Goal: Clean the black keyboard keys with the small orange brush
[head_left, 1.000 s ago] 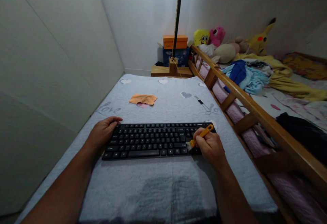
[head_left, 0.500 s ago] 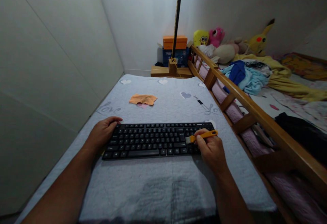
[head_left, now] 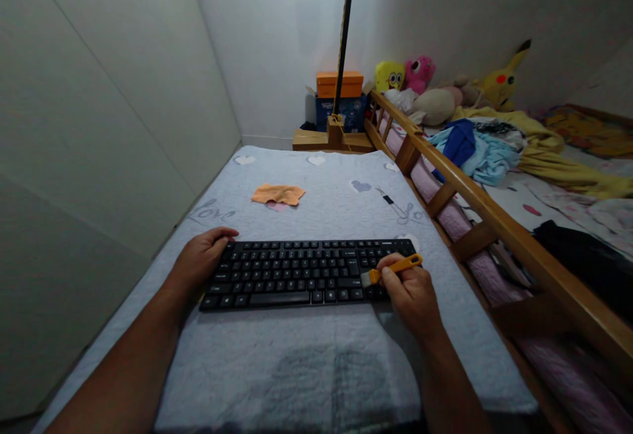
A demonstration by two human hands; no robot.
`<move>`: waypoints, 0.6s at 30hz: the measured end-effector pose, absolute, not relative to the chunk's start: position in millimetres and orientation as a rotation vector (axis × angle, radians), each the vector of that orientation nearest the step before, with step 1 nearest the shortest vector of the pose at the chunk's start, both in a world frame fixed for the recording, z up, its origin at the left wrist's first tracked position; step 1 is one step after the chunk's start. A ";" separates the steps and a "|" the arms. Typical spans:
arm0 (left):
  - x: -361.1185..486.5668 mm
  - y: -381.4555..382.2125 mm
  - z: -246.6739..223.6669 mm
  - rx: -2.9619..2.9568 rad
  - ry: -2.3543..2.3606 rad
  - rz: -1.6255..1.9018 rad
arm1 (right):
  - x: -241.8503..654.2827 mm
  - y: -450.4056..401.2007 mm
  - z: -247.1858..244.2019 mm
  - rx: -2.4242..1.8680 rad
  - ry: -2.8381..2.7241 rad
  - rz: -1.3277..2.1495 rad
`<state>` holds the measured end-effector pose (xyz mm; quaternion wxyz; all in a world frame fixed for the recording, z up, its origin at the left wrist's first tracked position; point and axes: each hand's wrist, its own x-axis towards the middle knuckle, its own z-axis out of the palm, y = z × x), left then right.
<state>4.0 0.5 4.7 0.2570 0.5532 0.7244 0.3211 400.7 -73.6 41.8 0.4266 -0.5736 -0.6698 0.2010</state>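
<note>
A black keyboard lies flat on the pale blue cover in front of me. Its left end is gripped by my left hand, thumb on the top edge and the other fingers partly hidden. My right hand is closed around the yellow handle of a small flat brush. The pale bristles touch or hover just over the keys left of the number pad; I cannot tell which. Beyond the keyboard lies a crumpled orange cloth.
A thin wire tool with a black middle lies at the back right. A wooden bed rail runs along the right side, with clothes and plush toys past it. White cabinet doors stand at left. Boxes are stacked at the far end.
The brush tip has moved slightly toward me and tilted a little more, with my right hand. My left hand stays on the keyboard's left end. The whole view has shifted slightly.
</note>
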 end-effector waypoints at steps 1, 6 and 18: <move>3.1 0.9 3.7 1.504 1.967 0.866 | 400.3 -73.4 41.6 -1.430 -1.689 0.513; -1.7 2.6 -1.6 1.513 1.956 0.852 | 399.5 -74.9 43.2 -1.410 -1.715 0.623; 1.5 1.4 2.7 1.479 1.954 0.854 | 397.8 -76.5 45.0 -1.428 -1.704 0.632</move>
